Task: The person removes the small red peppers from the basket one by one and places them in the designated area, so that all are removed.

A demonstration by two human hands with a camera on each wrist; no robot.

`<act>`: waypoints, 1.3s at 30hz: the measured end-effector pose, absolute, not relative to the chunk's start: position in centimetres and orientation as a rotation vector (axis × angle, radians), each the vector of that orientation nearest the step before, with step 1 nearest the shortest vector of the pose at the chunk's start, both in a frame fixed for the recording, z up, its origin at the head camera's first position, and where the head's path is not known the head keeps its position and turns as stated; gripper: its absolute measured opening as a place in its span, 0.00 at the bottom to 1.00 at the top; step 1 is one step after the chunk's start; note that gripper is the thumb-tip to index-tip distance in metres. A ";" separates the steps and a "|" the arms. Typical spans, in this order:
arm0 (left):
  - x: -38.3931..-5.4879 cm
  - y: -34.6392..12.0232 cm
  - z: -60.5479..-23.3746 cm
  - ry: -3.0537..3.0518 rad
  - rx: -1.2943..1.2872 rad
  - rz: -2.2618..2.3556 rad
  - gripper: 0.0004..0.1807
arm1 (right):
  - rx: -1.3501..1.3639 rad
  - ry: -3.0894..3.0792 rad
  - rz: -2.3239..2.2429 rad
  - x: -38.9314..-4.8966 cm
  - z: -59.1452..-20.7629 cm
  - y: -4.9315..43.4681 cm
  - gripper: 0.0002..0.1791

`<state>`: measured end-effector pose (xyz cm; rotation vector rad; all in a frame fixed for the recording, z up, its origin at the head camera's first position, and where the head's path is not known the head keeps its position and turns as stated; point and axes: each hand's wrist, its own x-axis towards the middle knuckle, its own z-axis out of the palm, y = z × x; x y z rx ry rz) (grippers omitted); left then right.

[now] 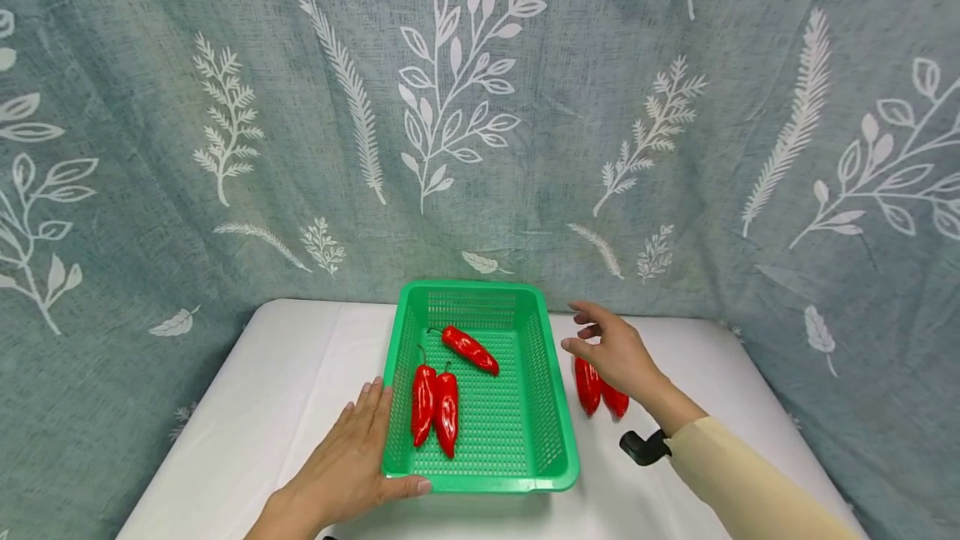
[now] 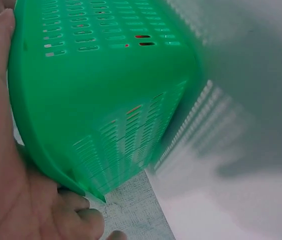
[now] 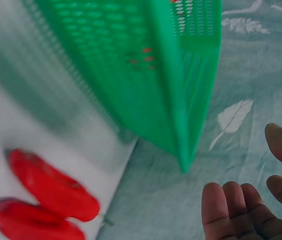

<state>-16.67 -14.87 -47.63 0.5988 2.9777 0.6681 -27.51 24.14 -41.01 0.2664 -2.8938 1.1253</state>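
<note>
A green plastic basket (image 1: 480,486) with perforated walls stands in the middle of the table. Inside it lie three glossy red peppers: one slanted towards the back (image 1: 470,350), and two side by side at the left, the outer pepper (image 1: 423,402) and the inner pepper (image 1: 446,413). My left hand (image 1: 348,457) rests on the basket's near left corner, fingers stretched along the left rim and thumb along the front rim. Right of the basket, my right hand (image 1: 611,348) hovers with loosely bent fingers and nothing in them. Two more red peppers (image 3: 53,185) lie below it, partly hidden by it in the head view.
White cloth covers the table (image 1: 285,373). A grey-green curtain (image 1: 525,190) with white leaf prints hangs right behind the table's back edge and along both sides. A black strap piece (image 1: 643,447) sits at my right wrist, by the cream sleeve (image 1: 742,473).
</note>
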 end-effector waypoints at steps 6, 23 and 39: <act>-17.0 -14.8 -47.5 2.974 0.588 0.675 0.76 | 0.365 -2.873 1.148 -28.4 -39.8 21.4 0.35; -16.8 -15.0 -48.0 2.938 0.547 0.723 0.76 | 0.449 -2.870 1.334 -31.7 -40.7 13.9 0.39; -16.8 -15.3 -48.6 2.936 0.567 0.754 0.75 | 0.486 -2.932 1.322 -34.1 -43.6 10.7 0.39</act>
